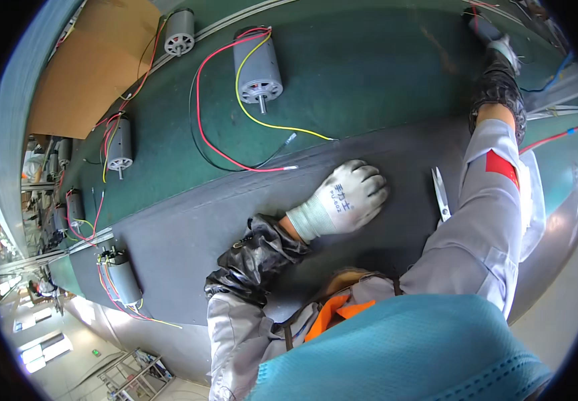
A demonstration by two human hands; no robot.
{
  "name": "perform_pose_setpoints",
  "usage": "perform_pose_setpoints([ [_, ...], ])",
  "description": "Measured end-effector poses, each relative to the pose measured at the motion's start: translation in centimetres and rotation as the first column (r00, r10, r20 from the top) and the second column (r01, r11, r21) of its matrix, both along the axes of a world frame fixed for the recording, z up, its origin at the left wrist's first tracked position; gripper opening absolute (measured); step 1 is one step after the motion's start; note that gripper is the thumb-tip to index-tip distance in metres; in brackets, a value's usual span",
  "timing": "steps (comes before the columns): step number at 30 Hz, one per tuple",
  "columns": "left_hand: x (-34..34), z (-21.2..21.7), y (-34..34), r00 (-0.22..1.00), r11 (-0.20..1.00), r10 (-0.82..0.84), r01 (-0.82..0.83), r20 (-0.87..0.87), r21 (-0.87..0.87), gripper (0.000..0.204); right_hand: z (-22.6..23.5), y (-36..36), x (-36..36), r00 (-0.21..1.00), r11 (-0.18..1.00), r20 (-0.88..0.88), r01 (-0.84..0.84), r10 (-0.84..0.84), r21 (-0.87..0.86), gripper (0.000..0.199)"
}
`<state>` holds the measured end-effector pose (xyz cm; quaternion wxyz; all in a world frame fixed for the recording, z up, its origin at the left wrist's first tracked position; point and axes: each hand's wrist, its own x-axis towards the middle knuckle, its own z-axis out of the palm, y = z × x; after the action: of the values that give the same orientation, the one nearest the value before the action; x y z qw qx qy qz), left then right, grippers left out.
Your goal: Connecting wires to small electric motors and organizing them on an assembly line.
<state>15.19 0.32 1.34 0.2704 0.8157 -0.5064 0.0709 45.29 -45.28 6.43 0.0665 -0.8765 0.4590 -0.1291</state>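
Note:
My left hand (pixel 350 198), in a white glove, rests knuckles up on the dark mat with its fingers curled in; nothing shows in it. Stretched far to the right, my right hand (pixel 504 52) is closed at a grey motor (pixel 483 29) with a red wire; its fingers are partly hidden. Ahead of my left hand, a larger grey motor (pixel 258 65) lies on the green surface, shaft toward me. From it run red, black and yellow wires, their ends near that hand. Scissors (pixel 440 192) with parted blades lie beside my right forearm.
More wired motors lie to the left: one motor (pixel 180 32) at the back, another motor (pixel 120 142), and one motor (pixel 123 279) on the near dark mat. A brown cardboard sheet (pixel 95 63) stands at the back left. Metal rails (pixel 229 23) edge the green surface (pixel 355 60).

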Motion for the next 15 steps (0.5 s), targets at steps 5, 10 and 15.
perform_pose_setpoints([
  [5,0.8,-0.2,0.1,0.998,0.997,0.006,-0.011,-0.057,-0.081,0.027,-2.1,-5.2,2.8,0.984,0.979,-0.019,-0.174,0.177,0.105,0.085],
  [10,0.8,-0.2,0.3,0.999,0.996,0.038,-0.039,-0.017,-0.075,0.026,-5.0,-4.0,4.7,0.955,0.952,0.011,-0.296,0.297,-0.077,0.071],
  [15,0.4,-0.2,0.2,0.998,0.992,0.066,-0.066,-0.001,-0.104,0.023,-9.8,-4.5,7.6,0.973,0.977,0.12,-0.204,0.196,0.059,0.07],
])
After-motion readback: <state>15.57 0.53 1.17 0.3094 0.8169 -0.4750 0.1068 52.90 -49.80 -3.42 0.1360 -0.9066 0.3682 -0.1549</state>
